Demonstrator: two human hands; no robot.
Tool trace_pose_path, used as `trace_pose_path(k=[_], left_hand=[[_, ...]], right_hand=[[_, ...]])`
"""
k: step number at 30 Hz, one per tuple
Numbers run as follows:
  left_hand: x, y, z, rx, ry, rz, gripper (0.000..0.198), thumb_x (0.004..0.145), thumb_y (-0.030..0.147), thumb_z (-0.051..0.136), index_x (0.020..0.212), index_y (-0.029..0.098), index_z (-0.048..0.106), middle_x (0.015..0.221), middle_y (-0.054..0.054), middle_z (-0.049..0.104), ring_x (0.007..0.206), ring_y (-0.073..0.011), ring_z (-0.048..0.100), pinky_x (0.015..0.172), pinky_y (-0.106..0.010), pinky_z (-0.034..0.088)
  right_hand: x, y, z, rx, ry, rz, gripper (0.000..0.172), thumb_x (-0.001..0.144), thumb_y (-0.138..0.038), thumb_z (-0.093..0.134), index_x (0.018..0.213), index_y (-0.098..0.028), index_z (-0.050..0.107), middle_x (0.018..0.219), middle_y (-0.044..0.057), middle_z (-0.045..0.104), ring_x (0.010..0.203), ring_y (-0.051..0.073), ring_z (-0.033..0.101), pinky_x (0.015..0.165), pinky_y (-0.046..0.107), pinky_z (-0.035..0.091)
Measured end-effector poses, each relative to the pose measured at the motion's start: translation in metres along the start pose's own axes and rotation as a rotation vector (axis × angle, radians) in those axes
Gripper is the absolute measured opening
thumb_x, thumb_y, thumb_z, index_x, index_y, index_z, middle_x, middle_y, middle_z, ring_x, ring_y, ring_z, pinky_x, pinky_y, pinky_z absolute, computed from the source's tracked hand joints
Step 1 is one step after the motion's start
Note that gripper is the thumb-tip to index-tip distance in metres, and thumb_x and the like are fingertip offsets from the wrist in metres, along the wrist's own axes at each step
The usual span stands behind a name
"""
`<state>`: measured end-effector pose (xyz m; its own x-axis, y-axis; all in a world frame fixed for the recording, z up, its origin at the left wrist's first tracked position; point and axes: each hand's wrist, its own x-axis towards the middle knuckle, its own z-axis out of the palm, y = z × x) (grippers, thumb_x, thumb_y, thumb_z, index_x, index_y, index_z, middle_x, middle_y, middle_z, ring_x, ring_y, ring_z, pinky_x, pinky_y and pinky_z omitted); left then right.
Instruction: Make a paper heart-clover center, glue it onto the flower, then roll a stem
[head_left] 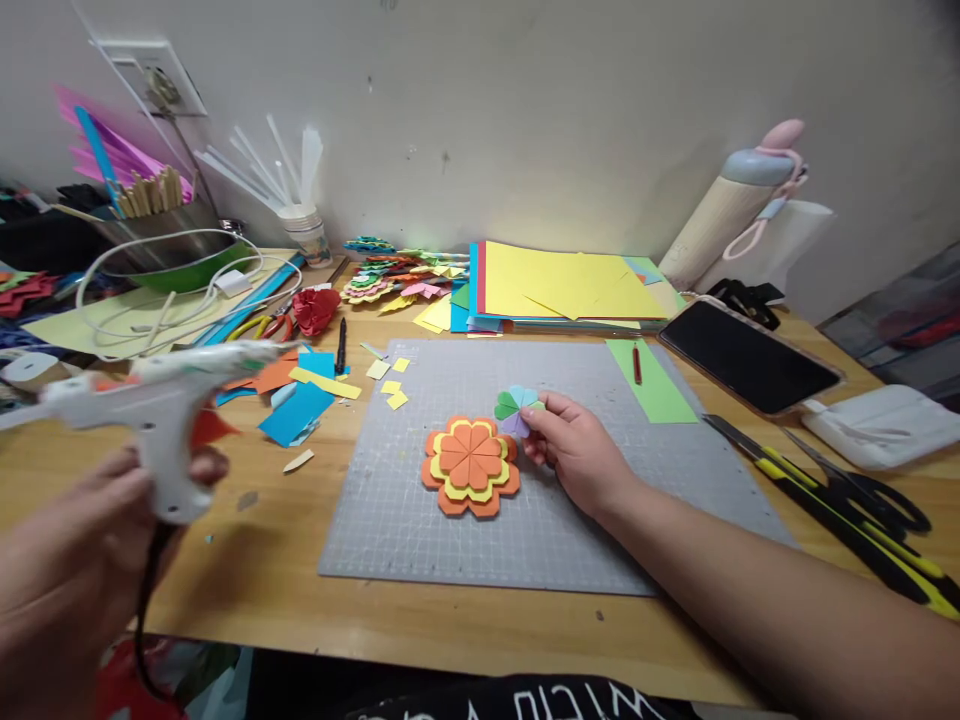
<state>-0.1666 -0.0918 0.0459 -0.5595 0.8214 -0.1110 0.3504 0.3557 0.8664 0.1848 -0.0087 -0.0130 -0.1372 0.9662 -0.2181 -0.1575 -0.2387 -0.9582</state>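
My left hand (71,560) grips a white hot glue gun (154,400) by its handle, held above the left side of the wooden table, nozzle pointing right; the hand is motion-blurred. My right hand (577,450) pinches a small pastel paper flower (516,405) with green, blue and purple petals, just above the grey cutting mat (570,520). Right beside it on the mat lies a layered orange and yellow paper flower (471,465).
Coloured paper sheets (562,285) are stacked behind the mat. A phone (746,355), scissors (862,495) and a white case (881,425) lie to the right. Paper scraps (307,400), finished flowers (390,280), cables and a cup of sticks (304,230) crowd the left.
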Motion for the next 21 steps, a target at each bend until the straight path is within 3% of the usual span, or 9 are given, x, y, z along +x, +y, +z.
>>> trace_pose_path(k=[2,4,7,10,13,17,21], left_hand=[[-0.022,0.017,0.023,-0.236,-0.239,-0.122,0.034,0.062,0.043,0.068,0.09,0.024,0.065,0.074,0.0,0.066,0.079,-0.0199,0.06,0.062,-0.022,0.049],[-0.037,0.026,0.045,-0.292,-0.367,-0.146,0.03,0.062,0.037,0.067,0.088,0.023,0.066,0.067,-0.001,0.062,0.071,-0.0188,0.058,0.062,-0.024,0.048],[-0.045,0.024,0.07,-0.192,-0.422,-0.127,0.032,0.068,0.047,0.065,0.085,0.02,0.069,0.054,0.0,0.054,0.052,-0.0157,0.05,0.05,-0.025,0.04],[-0.048,0.017,0.083,0.055,-0.453,-0.119,0.051,0.073,0.066,0.055,0.07,0.018,0.073,0.044,0.0,0.048,0.042,-0.0141,0.041,0.044,-0.025,0.031],[-0.05,0.015,0.089,0.203,-0.442,-0.017,0.049,0.073,0.067,0.057,0.072,0.022,0.077,0.054,-0.003,0.061,0.053,-0.0198,0.053,0.052,-0.027,0.039],[-0.048,0.016,0.095,0.255,-0.479,0.142,0.038,0.074,0.06,0.061,0.085,0.027,0.078,0.092,-0.006,0.074,0.087,-0.0305,0.064,0.079,-0.037,0.048],[-0.045,0.009,0.095,0.334,-0.535,0.084,0.053,0.078,0.068,0.049,0.086,0.023,0.076,0.094,-0.009,0.073,0.092,-0.0336,0.063,0.087,-0.045,0.048]], right_hand=[[0.0,-0.001,0.0,-0.009,0.0,0.002,0.024,0.076,-0.038,0.067,0.07,-0.019,0.054,0.055,-0.005,0.052,0.048,0.009,0.044,0.049,0.023,0.032],[0.0,-0.001,0.0,-0.015,-0.001,0.004,0.023,0.076,-0.038,0.066,0.07,-0.019,0.055,0.054,-0.005,0.051,0.048,0.009,0.044,0.048,0.023,0.032],[0.0,-0.001,0.0,-0.021,-0.002,0.007,0.023,0.076,-0.038,0.065,0.068,-0.019,0.054,0.054,-0.004,0.052,0.049,0.009,0.044,0.048,0.023,0.032],[0.0,-0.001,0.0,-0.023,-0.013,0.007,0.023,0.076,-0.037,0.065,0.069,-0.019,0.055,0.055,-0.004,0.051,0.05,0.009,0.044,0.048,0.023,0.032],[0.001,-0.001,0.0,-0.026,-0.028,0.005,0.023,0.077,-0.037,0.064,0.068,-0.018,0.055,0.055,-0.005,0.051,0.05,0.009,0.043,0.048,0.023,0.032],[0.003,0.0,-0.001,-0.025,-0.034,0.015,0.023,0.078,-0.037,0.064,0.068,-0.018,0.055,0.055,-0.004,0.052,0.05,0.008,0.044,0.048,0.022,0.032],[0.004,0.0,-0.002,-0.04,-0.035,0.038,0.02,0.079,-0.036,0.062,0.07,-0.018,0.056,0.055,-0.005,0.052,0.049,0.008,0.043,0.047,0.022,0.032]])
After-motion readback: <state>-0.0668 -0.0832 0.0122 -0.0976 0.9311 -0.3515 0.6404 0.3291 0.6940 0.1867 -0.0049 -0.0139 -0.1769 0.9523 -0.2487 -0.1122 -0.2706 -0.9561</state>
